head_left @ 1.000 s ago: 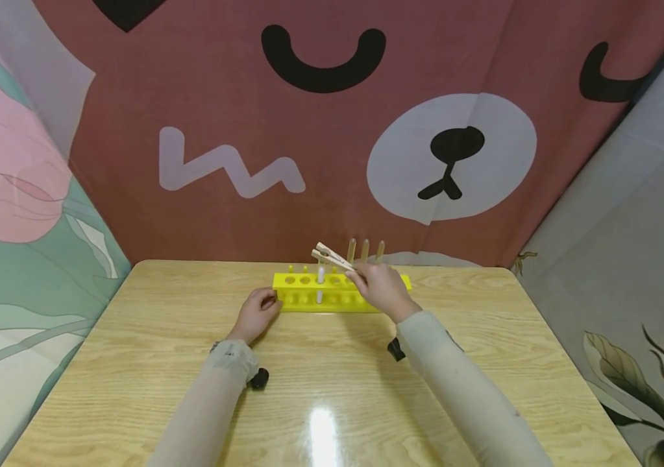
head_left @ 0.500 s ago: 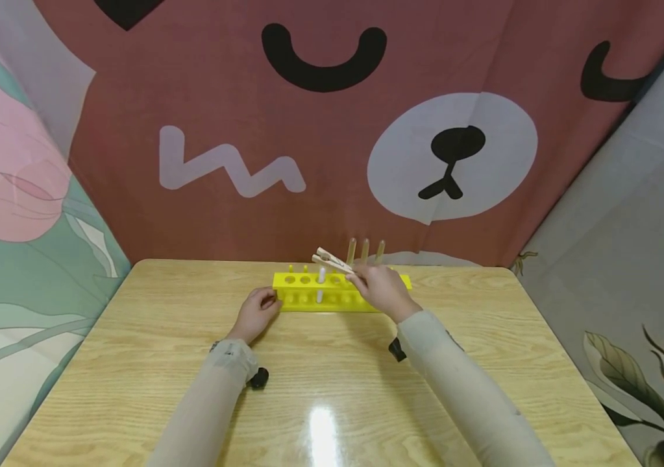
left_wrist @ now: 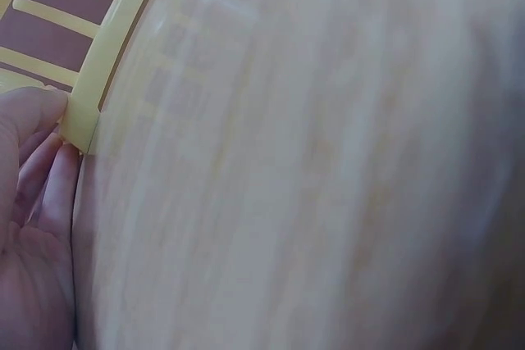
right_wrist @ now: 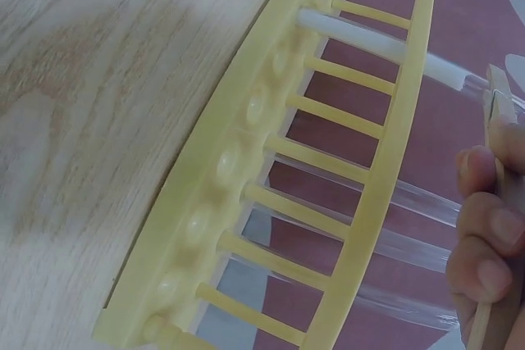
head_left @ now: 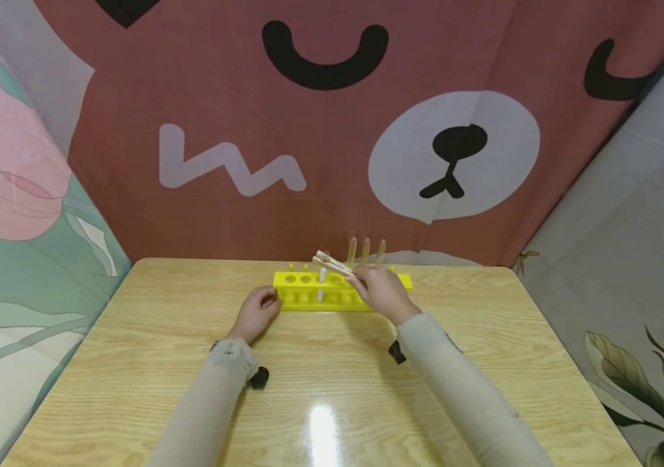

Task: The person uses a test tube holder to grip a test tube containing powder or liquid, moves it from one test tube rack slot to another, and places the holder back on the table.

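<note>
My left hand [head_left: 256,314] pinches the left end of a yellow test tube rack [head_left: 308,308], thumb and fingers on its end piece in the left wrist view. A wooden test tube clamp [head_left: 333,263] is gripped in my right hand [head_left: 385,293], above the rack. Its jaws are around the upper, clear part of a test tube with white contents [right_wrist: 369,38]. That tube stands in a hole left of the rack's middle, its lower end at the base. My right hand covers part of the rack's right side in the head view.
Three clear test tubes [head_left: 366,251] stand upright at the back right of the rack, rounded ends up. Yellow pegs [head_left: 291,267] rise along its rear. Everything stands on a wooden table [head_left: 191,389], with a printed cloth [head_left: 238,227] hanging behind it.
The clamp's tip has sunk slightly toward the rack, and the upper part of the white-filled tube leans a touch to the right. My left hand and the rack stay put.
</note>
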`<move>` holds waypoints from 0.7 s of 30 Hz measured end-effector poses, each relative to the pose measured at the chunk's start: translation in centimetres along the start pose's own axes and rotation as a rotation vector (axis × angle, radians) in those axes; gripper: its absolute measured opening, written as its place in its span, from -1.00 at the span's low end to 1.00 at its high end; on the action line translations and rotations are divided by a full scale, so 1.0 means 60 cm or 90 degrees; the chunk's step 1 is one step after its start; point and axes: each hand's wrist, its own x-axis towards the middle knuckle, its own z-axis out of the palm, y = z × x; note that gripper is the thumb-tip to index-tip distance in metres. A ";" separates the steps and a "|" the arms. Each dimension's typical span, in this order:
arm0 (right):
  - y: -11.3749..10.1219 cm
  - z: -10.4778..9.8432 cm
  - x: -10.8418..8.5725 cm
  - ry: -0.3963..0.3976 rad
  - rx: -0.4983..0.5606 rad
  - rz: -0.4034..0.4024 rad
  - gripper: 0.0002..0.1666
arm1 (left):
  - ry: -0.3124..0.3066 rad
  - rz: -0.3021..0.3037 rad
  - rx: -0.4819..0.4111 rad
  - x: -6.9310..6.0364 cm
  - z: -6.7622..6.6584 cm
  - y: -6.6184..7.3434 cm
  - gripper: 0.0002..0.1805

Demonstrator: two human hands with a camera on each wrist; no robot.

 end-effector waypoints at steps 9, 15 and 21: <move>-0.002 0.006 -0.004 -0.001 0.012 0.010 -0.67 | 0.001 0.003 -0.004 -0.002 0.000 0.004 -0.71; -0.003 0.007 -0.006 -0.009 0.026 0.022 -0.64 | -0.001 0.004 -0.009 -0.001 -0.001 0.000 -0.72; -0.005 0.007 -0.005 -0.020 0.032 0.041 -0.66 | -0.004 0.009 -0.015 -0.001 -0.002 -0.002 -0.71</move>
